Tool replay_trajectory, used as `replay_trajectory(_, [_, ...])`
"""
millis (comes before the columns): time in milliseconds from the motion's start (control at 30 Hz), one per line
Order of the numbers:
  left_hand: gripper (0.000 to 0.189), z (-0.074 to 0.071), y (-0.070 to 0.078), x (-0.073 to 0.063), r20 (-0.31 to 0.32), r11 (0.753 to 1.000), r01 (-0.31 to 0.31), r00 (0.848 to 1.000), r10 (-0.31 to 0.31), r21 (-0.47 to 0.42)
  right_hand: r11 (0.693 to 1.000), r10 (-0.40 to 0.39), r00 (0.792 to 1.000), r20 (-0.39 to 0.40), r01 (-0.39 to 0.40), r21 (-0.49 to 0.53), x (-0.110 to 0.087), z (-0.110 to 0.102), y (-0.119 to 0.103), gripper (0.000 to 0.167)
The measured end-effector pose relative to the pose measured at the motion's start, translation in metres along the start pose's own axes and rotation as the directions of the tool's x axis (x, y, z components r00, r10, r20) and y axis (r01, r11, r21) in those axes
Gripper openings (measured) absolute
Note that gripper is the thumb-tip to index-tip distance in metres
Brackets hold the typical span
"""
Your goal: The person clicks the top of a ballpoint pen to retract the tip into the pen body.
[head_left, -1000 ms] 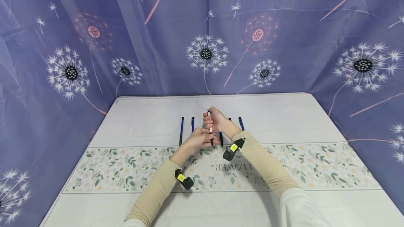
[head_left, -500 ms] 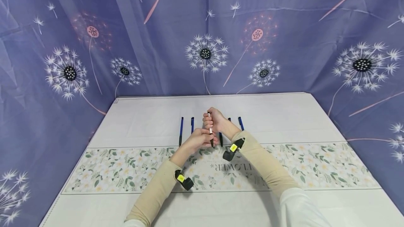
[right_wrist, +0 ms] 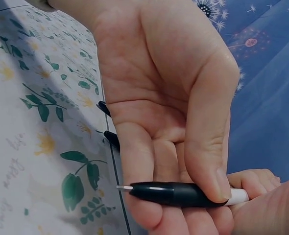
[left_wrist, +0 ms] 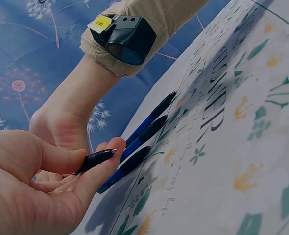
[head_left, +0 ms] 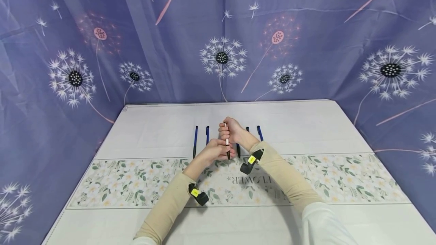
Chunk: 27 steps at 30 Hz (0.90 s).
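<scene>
A retractable pen [right_wrist: 166, 194] with a white barrel and black grip stands nearly upright between both hands. My left hand [head_left: 214, 149] pinches its black grip between thumb and fingers, and the metal tip sticks out. Higher up, my right hand [head_left: 235, 131] curls its fingers round the white barrel, with its thumb close to the pen's top end. The left wrist view shows the left hand [left_wrist: 32, 181] in front of the right wrist. In the right wrist view, only part of the right hand [right_wrist: 254, 183] is visible behind the pen.
Several blue pens with black grips lie on the white table, including a far-left blue pen [head_left: 195, 141] and a right-hand blue pen [head_left: 260, 132]. The arms partly hide some. A floral strip [head_left: 136, 180] crosses the white tablecloth [head_left: 163, 114]. A purple dandelion curtain [head_left: 177, 67] surrounds it.
The right hand and the pen's top end have shifted very slightly downward. The left hand keeps its pinch in nearly the same place, and the blue pens lie unmoved.
</scene>
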<state>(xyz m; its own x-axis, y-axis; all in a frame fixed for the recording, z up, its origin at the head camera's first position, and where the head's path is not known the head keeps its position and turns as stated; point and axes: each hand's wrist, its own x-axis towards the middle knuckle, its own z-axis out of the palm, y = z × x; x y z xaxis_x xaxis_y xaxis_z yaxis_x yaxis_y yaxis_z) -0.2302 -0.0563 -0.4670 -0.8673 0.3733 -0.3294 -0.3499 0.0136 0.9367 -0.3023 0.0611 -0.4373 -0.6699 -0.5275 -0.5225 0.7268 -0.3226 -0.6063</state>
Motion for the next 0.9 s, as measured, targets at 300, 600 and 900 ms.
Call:
replay_trajectory(300, [0.028,-0.0005,-0.0004,-0.0013,0.004,1.0,-0.003,1.0,0.002,0.011,1.0,0.009,1.0,-0.003,-0.009,0.005,0.0017,-0.0004,0.0011,0.035])
replay_trajectory(600, [0.029,0.0021,0.0026,-0.0018,-0.02,1.0,0.014,1.0,-0.015,-0.008,1.0,0.015,1.0,-0.007,-0.015,-0.012,0.004,-0.0021,0.0004,0.034])
replay_trajectory(900, [0.028,0.0024,0.002,-0.0031,-0.037,1.0,0.023,0.999,-0.023,-0.012,0.999,-0.001,1.0,-0.013,0.001,-0.037,0.0047,-0.0024,0.0014,0.034])
